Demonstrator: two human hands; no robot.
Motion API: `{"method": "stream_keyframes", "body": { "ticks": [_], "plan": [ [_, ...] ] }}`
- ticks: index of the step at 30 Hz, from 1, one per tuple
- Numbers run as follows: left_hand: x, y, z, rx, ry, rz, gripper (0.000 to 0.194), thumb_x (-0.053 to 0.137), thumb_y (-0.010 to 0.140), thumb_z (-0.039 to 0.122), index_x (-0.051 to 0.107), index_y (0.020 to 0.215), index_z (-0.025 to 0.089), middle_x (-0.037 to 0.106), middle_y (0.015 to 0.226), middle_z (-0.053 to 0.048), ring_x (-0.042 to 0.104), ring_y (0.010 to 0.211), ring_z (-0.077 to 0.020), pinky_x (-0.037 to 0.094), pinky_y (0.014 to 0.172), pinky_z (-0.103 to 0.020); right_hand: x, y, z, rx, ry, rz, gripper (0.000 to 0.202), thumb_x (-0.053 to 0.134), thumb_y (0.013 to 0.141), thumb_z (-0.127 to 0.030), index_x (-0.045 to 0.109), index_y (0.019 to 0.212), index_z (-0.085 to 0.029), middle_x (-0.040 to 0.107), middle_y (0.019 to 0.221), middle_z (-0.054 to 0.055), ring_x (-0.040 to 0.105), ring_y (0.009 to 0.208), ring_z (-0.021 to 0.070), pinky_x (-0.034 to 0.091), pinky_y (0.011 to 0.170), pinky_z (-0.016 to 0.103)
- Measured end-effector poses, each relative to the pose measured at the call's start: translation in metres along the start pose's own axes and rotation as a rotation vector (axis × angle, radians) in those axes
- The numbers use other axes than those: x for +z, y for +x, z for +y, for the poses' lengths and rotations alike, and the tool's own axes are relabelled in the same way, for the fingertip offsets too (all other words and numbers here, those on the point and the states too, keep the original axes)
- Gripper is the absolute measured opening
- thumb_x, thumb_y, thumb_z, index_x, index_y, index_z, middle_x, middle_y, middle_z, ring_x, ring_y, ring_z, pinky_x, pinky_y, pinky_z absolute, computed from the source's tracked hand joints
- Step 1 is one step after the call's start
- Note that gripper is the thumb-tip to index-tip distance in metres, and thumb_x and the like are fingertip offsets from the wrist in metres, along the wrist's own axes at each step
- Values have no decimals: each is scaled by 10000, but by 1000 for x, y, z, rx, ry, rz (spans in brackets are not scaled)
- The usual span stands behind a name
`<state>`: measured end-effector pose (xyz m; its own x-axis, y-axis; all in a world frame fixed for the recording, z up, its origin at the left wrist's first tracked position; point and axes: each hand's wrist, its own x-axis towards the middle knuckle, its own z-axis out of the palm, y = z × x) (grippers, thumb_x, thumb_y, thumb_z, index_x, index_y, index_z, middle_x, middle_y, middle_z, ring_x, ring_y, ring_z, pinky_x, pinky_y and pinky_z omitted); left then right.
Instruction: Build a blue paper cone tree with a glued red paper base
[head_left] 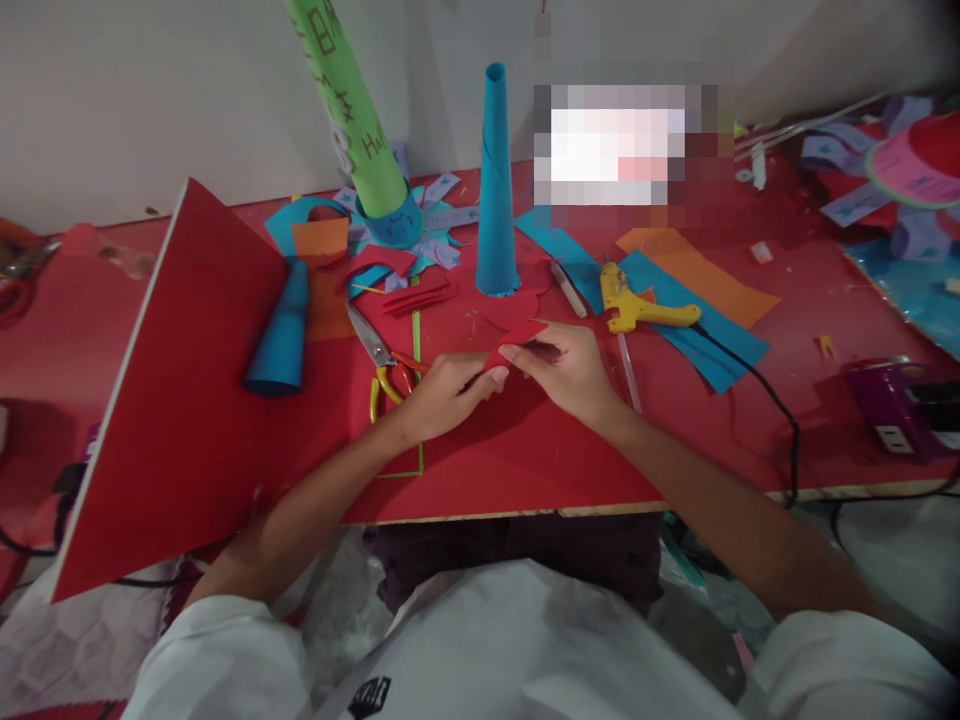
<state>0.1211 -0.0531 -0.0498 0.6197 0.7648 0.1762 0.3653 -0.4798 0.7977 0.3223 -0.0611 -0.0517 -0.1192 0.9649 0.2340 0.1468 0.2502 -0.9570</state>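
Note:
A small red piece of paper [516, 341] is pinched between my two hands over the red table. My left hand [454, 392] closes on its near-left end, thumb on top. My right hand [568, 362] grips the other side, with the thumb pressed against the paper. Just beyond them stands a tall blue paper cone [496, 190], upright on a red paper base [514, 308]. Scissors [381, 356] with yellow and orange handles lie left of my left hand. A yellow glue gun [637, 307] rests on its side to the right of my right hand.
A red board [187, 380] stands tilted at the left, beside a second blue cone [281, 335]. Behind are a green paper tube [360, 125] and red paper scraps [416, 297]. Blue strips [720, 355] and orange paper [712, 275] lie right; a black cord [765, 400] crosses the table.

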Motion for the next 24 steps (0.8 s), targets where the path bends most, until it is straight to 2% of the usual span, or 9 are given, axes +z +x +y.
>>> {"method": "stream_keyframes", "body": {
  "ticks": [4,8,13,17,22,24],
  "plan": [
    [-1,1,2,-33,-36,3,532,428,1120,475,651,751,163,650,640,6,604,592,-96,445,639,-217,-1,0,-1,51,56,4,479,743,868,-689,781,832,-213,731,740,30,630,628,157,509,575,295],
    [-1,1,0,-80,-56,-14,555,437,1110,503,664,741,156,648,631,2,599,583,-89,445,637,-205,-2,1,0,86,204,-11,486,657,943,-688,797,961,-223,723,785,21,618,634,132,503,551,268],
    [-2,1,2,-154,-96,-23,564,431,1102,523,645,727,160,608,614,15,557,568,-84,430,633,-208,-4,6,-1,151,498,41,489,581,976,-714,800,1033,-281,773,1027,47,697,851,172,559,623,282],
    [-2,1,1,-184,-129,-27,578,430,1094,558,637,725,163,588,616,12,543,575,-90,413,603,-214,-11,11,3,203,561,123,426,639,942,-695,769,998,-293,776,1101,48,708,1010,206,583,709,301],
    [-2,0,1,-228,-219,21,614,434,1070,641,605,715,170,531,587,21,492,541,-86,375,544,-215,-15,13,16,231,569,284,388,681,912,-654,700,865,-270,748,975,26,674,844,158,542,669,272],
    [-2,0,1,-219,-246,49,616,449,1059,659,594,713,171,504,571,31,470,523,-81,364,532,-215,-11,12,18,252,560,246,349,719,894,-601,707,849,-256,740,948,26,643,787,143,518,633,261]
  ]
}}
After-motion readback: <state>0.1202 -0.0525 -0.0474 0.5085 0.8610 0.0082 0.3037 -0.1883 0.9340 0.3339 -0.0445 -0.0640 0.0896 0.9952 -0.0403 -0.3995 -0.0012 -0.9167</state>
